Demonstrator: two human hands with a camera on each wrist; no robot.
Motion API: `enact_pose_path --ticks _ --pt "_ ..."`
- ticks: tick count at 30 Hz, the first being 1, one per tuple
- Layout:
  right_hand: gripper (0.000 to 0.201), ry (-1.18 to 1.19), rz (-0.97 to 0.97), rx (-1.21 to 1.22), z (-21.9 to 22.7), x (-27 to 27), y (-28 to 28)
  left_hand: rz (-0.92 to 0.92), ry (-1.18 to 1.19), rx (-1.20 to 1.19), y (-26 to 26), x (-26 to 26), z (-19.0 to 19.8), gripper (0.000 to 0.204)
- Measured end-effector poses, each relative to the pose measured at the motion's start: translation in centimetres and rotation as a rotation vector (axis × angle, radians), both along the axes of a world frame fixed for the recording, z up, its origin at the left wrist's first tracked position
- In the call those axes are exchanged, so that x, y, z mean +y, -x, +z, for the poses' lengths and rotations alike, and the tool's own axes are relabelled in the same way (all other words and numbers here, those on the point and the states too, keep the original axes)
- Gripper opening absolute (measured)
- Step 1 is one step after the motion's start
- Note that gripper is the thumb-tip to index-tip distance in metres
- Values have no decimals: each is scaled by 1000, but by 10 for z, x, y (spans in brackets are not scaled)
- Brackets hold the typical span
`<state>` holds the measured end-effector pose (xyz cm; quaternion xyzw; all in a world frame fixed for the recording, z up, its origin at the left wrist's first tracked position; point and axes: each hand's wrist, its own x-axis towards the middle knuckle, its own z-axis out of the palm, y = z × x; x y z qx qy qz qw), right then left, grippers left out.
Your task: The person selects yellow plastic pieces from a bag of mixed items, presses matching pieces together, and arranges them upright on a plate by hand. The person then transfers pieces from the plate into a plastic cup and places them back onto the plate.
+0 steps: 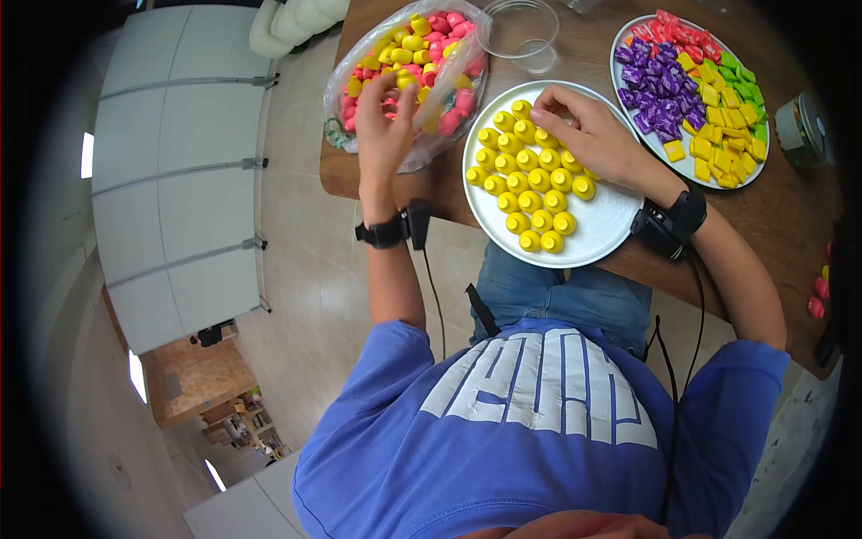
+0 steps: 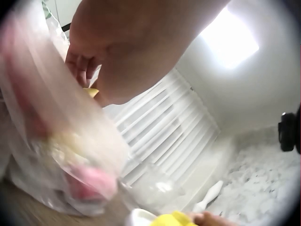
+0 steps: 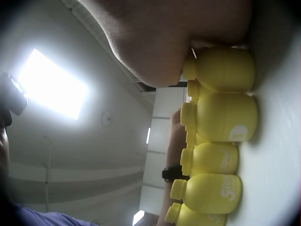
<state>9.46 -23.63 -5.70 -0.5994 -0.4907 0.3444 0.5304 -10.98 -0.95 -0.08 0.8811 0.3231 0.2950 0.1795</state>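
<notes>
Pinching a yellow piece (image 2: 92,92) by the bag (image 2: 66,113): left hand (image 1: 386,139) — grip of right hand (image 1: 597,135), hidden in its wrist view, unclear.

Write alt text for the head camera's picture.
A right hand reaches over upright yellow bottles on a white plate; the left hand is over a plastic bag of pink and yellow pieces. Another plate holds wrapped pieces.

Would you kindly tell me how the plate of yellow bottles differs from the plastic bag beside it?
The round white plate is opaque; the plastic bag is crumpled and see-through. The plate's yellow bottles stand upright together; the bag's pink and yellow bottles lie jumbled. Both hold yellow bottles and sit on the wooden table.
</notes>
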Motion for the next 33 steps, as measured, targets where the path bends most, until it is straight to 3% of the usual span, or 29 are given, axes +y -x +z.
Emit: enact_pose_path --ticks 2,3,14,33 --pt "29 -34 6 -18 -2 1 1 -185 182 -111 1 -27 2 31" --pt "29 -37 6 -27 -3 1 0 -184 287 -75 2 -38 5 28" --pt "30 -54 8 -22 -6 3 0 -218 382 41 19 -85 2 27" --pt "35 -37 15 171 -8 8 -5 -262 589 70 21 -87 2 22"
